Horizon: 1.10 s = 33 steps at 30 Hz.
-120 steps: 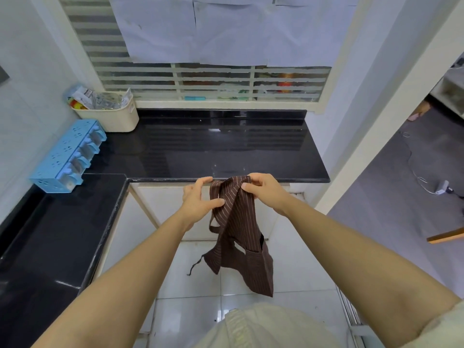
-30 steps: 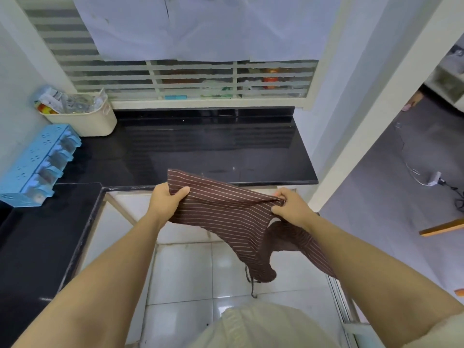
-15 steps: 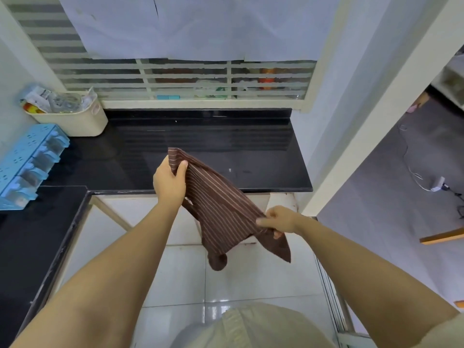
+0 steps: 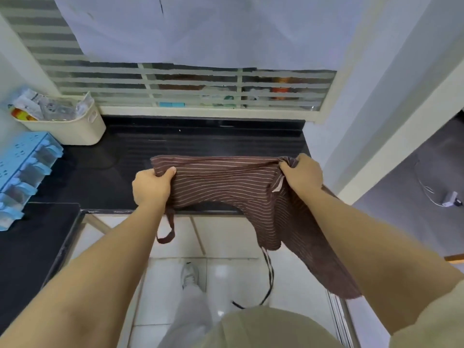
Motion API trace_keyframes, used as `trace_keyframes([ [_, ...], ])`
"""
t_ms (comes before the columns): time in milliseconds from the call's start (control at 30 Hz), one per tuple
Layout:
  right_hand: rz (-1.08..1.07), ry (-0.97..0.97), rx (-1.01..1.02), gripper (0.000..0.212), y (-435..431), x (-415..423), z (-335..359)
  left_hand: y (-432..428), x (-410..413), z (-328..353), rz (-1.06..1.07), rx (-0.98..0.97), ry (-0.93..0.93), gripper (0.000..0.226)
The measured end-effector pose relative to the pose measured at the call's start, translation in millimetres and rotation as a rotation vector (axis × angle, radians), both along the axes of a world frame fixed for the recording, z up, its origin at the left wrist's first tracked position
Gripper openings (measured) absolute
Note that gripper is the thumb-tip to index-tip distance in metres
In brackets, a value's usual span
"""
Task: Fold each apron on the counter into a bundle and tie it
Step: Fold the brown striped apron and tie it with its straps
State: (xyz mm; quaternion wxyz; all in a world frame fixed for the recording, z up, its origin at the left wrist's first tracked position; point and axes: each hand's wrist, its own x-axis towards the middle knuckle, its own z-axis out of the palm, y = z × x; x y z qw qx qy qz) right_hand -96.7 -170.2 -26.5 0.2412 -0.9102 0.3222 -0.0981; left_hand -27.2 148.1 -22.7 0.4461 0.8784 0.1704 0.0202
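**Head view**

Step in hand, as judged: spreading the apron [image 4: 221,182] ahead of folding. No fold or knot is made yet.

- The left hand [image 4: 150,187] grips 1 upper corner, fingers curled round the cloth and thumb on top.
- The right hand [image 4: 302,175] clamps the other end, which is bunched in its fist.
- The apron is stretched between the 2 hands at centre frame, over the front edge of the counter [image 4: 100,177]. Whether it touches the counter cannot be told.
- Its lower part hangs toward the lower right, and 1 tie strap [image 4: 268,280] trails toward the floor.

The next move probably calls for either laying the cloth flat on the counter or bringing the 2 held ends together. Either way, the straps should stay free for tying.

Surface and room:

- The counter is black, glossy and L-shaped.
- A cream basket [image 4: 75,131] sits at upper left against the wall.
- A blue organiser [image 4: 22,172] stands at the left edge.
- A slatted window [image 4: 195,89], partly papered over, fills the top.
- White floor tiles [image 4: 231,277] lie below.
- A doorway opens at the right.
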Motion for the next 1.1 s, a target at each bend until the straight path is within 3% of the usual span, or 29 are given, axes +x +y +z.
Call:
trace_keyframes([
  [133, 0.174, 0.102, 0.067, 0.052, 8, 75, 1, 37, 71, -11, -0.087, 0.047, 0.143, 0.032],
  [333, 0.199, 0.218, 0.052, 0.037, 40, 200, -25, 75, 195, -30, -0.204, 0.145, 0.291, 0.020],
  [600, 0.296, 0.386, 0.019, 0.041, 78, 312, -79, 106, 316, -77, -0.265, 0.407, 0.315, 0.022],
  [733, 0.332, 0.420, 0.121, 0.060, 89, 335, -105, 112, 344, -107, -0.247, 0.470, 0.258, 0.019],
  [833, 0.392, 0.485, 0.241, 0.081, 92, 337, -116, 96, 347, -113, -0.237, 0.515, 0.197, 0.054],
  [967, 0.400, 0.404, 0.359, 0.087, 96, 327, -121, 51, 333, -117, -0.629, 0.531, -0.037, 0.047],
  [1100, 0.262, 0.207, 0.373, 0.060, 81, 307, -116, -8, 304, -131, -1.016, 0.491, 0.110, 0.049],
])
